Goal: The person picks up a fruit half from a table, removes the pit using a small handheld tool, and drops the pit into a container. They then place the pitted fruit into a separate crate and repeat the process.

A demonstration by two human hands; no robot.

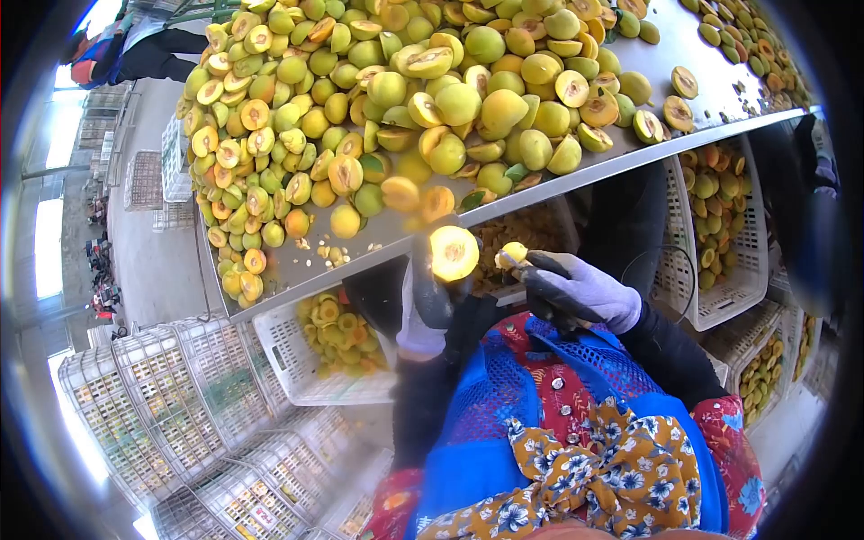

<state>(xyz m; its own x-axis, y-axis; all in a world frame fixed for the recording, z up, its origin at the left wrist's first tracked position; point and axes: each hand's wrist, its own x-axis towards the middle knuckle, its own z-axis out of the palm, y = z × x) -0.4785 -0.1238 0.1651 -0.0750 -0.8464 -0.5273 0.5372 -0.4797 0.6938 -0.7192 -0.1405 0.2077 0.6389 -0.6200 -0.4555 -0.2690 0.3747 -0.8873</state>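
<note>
My left hand (pixel 426 301), in a white and dark-coated glove, is closed around a peach half (pixel 454 253) whose cut face is turned up toward me. To the right, my right hand (pixel 576 290), gloved the same way, pinches a small yellow piece of fruit (pixel 511 255) at its fingertips. Both hands are in front of my body, just off the metal table edge (pixel 531 200). Just beyond my left hand, a cut peach half (pixel 438 203) shows blurred at the edge. A large heap of whole and halved peaches (pixel 450 103) covers the table (pixel 364 247).
Below the edge stand white crates of peach halves, one on the left (pixel 279 360) and one on the right (pixel 751 288). Scraps lie in a bin (pixel 531 229) under my hands. Stacked crates (pixel 153 405) fill the lower left. Another person (pixel 157 49) stands at the upper left.
</note>
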